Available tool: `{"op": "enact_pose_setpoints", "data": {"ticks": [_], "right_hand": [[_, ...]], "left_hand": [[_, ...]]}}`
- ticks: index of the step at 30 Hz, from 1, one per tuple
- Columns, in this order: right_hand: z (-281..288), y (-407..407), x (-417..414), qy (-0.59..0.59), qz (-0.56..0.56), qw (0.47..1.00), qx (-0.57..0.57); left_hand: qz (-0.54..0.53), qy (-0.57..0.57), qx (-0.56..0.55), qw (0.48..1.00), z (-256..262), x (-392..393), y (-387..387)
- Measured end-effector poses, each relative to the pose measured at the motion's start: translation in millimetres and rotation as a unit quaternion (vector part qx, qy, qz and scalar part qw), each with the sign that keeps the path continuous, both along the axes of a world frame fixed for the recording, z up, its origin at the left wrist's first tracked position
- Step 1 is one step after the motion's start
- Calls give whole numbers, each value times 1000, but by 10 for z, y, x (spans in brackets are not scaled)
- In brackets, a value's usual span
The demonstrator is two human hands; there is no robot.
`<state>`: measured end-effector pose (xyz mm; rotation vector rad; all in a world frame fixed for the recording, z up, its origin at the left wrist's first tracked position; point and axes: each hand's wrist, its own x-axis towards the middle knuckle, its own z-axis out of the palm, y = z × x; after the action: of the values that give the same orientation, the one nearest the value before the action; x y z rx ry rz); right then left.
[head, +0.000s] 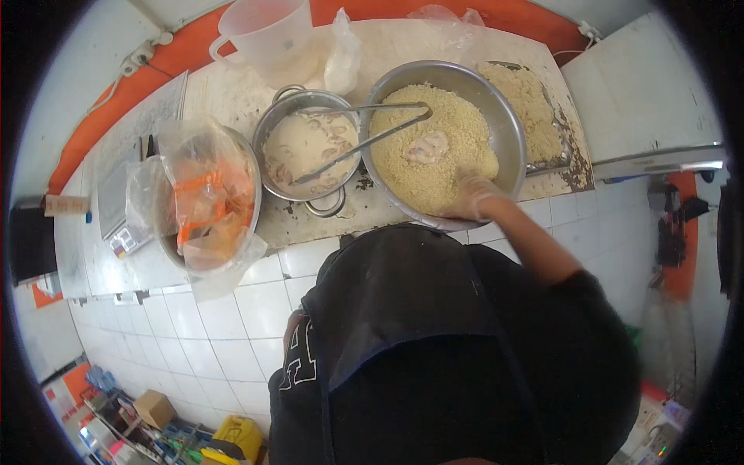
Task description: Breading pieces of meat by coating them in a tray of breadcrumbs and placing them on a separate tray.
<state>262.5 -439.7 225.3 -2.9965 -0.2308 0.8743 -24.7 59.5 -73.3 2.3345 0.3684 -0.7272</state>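
My right hand, in what looks like a clear plastic glove, reaches into a big metal bowl of pale crumbs. Its fingertips are pressed into the crumbs, so their grip is hidden. Beside them is a crumb-covered lump. A pale, wet piece of raw meat lies uncoated on the crumbs. Metal tongs span from this bowl to a steel pot, their tips in milky batter with meat pieces. My left hand is out of view.
Left of the pot, a bowl holds orange-printed plastic bags. A digital scale stands farther left. Behind are a translucent plastic jug and a white plastic bag. At right, a metal tray bears crumb-coated food.
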Motion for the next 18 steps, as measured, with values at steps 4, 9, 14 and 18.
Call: {"op": "enact_pose_setpoints", "data": {"ticks": [4, 9, 14, 18], "right_hand": [[-476, -53, 234, 8, -135, 991, -1], [-223, -332, 481, 141, -279, 908, 280], [475, -11, 535, 43, -188, 969, 155], [39, 285, 164, 95, -86, 986, 105]], "left_hand": [[32, 23, 7, 999, 140, 39, -513], [84, 49, 11, 995, 211, -56, -863], [122, 79, 10, 989, 275, -212, -694], [120, 85, 20, 989, 278, -190, -651]]}}
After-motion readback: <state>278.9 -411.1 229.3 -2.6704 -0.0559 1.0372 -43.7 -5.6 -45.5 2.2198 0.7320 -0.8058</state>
